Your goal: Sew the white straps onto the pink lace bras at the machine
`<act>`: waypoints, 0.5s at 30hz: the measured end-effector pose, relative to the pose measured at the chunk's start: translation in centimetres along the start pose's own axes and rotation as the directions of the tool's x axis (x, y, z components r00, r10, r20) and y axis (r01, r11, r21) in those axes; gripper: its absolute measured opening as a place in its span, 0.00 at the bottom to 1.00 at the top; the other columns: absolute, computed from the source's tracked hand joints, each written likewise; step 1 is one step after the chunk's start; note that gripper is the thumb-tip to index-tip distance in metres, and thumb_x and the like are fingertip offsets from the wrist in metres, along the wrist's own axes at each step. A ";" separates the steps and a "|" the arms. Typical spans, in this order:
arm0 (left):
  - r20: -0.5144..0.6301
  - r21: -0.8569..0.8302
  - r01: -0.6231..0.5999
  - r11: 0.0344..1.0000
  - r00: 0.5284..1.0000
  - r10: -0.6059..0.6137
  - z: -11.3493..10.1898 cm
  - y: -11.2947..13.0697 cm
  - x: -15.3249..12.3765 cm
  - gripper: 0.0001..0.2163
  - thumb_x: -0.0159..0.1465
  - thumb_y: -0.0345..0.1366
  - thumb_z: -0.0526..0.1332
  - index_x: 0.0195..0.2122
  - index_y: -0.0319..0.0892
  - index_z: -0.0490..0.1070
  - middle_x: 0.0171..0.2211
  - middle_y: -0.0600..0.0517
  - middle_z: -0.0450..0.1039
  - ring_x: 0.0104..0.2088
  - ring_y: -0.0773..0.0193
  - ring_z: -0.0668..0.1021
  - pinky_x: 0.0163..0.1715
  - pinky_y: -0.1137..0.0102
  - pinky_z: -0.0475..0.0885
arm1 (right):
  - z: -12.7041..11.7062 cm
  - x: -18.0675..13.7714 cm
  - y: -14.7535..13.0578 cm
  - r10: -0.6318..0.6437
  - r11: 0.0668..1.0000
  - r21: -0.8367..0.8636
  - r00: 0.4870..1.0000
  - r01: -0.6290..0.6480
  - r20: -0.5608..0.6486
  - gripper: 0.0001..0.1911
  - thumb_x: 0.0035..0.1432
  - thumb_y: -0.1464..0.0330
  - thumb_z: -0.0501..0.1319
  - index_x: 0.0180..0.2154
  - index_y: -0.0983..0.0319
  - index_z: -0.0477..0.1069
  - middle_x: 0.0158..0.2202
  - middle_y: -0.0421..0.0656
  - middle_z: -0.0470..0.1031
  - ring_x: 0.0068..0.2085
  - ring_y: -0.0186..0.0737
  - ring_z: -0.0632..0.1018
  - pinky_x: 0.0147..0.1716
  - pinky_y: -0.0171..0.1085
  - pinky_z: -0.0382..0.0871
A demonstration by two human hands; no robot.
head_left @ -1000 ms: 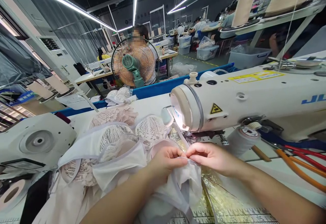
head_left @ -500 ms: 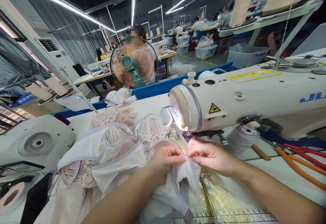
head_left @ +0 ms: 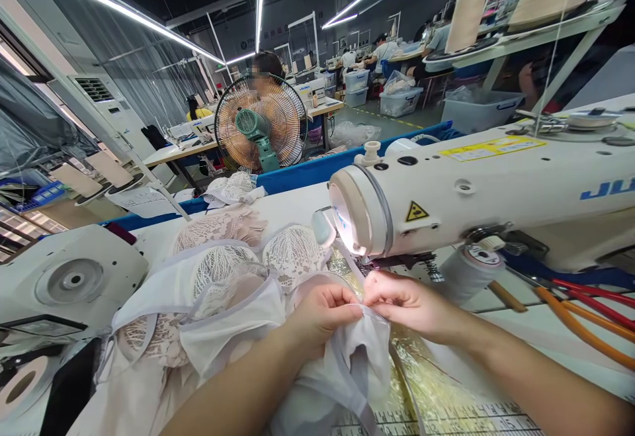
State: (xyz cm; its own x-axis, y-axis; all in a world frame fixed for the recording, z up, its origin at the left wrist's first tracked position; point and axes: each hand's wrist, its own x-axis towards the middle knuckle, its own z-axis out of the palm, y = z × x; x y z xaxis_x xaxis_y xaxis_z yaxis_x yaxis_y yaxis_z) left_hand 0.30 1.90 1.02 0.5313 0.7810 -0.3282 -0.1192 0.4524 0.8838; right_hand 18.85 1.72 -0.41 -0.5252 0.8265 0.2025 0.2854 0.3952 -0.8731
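Both of my hands meet just in front of a white sewing machine, pinching the edge of a white bra with lace cups. My left hand is closed on the bra's grey-trimmed edge. Close beside it, my right hand pinches the same edge, fingertips nearly touching the left ones. A narrow grey strip runs up from the fingers toward the machine's lit needle area, where the needle itself is hard to make out. More lace bras lie in a heap left of my hands.
A grey thread cone stands behind my right forearm, with orange-handled scissors farther right. A printed ruler strip runs along the table's front. At left is another machine head. A fan and a person stand beyond the blue cloth edge.
My hands and the bra have hardly moved. Beyond the fan, the person's head has lowered slightly.
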 end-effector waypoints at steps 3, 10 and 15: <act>0.008 0.034 -0.034 0.999 0.999 0.033 0.1 0.1 -0.1 0.14 0.43 0.38 0.69 0.24 0.36 0.67 0.19 0.55 0.67 0.21 0.72 0.67 0.24 0.75 0.58 | 0.1 0.0 0.1 -0.016 1.000 -0.011 1.000 0.016 -0.006 0.12 0.59 0.64 0.54 0.31 0.61 0.73 0.30 0.42 0.64 0.33 0.36 0.70 0.34 0.36 0.64; -0.007 0.057 -0.047 0.997 0.999 0.047 0.3 0.2 -0.1 0.14 0.43 0.39 0.69 0.23 0.37 0.67 0.20 0.55 0.67 0.22 0.71 0.67 0.25 0.75 0.58 | 0.0 0.0 0.0 -0.063 0.997 -0.050 0.998 0.063 0.008 0.13 0.60 0.63 0.52 0.32 0.61 0.73 0.31 0.42 0.64 0.33 0.36 0.69 0.33 0.35 0.64; -0.028 0.048 -0.050 0.998 0.998 0.052 0.4 0.3 -0.2 0.14 0.43 0.38 0.69 0.22 0.36 0.66 0.20 0.55 0.66 0.21 0.72 0.66 0.24 0.75 0.58 | -0.2 -0.1 -0.2 -0.120 0.990 -0.072 0.992 0.123 0.043 0.15 0.62 0.63 0.49 0.31 0.62 0.71 0.30 0.42 0.63 0.32 0.36 0.69 0.31 0.34 0.63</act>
State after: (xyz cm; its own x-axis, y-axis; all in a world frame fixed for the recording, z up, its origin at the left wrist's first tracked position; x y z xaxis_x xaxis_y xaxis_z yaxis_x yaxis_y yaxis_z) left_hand 0.47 1.77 1.49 0.5006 0.8153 -0.2912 -0.1055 0.3913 0.9142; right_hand 18.99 1.64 -0.13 -0.5893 0.7553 0.2868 0.2759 0.5218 -0.8072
